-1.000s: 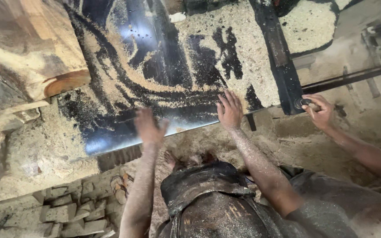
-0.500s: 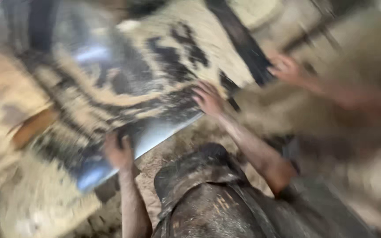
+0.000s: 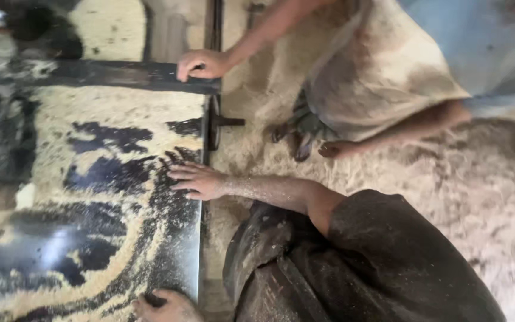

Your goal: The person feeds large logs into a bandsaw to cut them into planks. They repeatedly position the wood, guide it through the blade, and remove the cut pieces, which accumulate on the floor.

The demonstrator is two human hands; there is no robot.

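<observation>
A dark, shiny metal table [image 3: 7,250] strewn with sawdust fills the left half of the view. My right hand [image 3: 195,180] lies flat on it near its right edge, fingers spread in the sawdust and holding nothing. My left hand [image 3: 165,307] rests at the table's edge at the bottom of the frame. It is partly cut off, so its fingers are unclear. Another person's hand [image 3: 201,62] grips a dark bar [image 3: 108,74] that runs across the table's top.
A small black wheel on an axle [image 3: 216,122] sits at the table's edge between the two upper hands. The other person [image 3: 388,77] crouches at the top right, feet [image 3: 305,140] in the sawdust that covers the ground [image 3: 448,197].
The view has swung round, so the table now lies to the left. My hands stay at its edge, and the other person's hand stays on the dark bar.
</observation>
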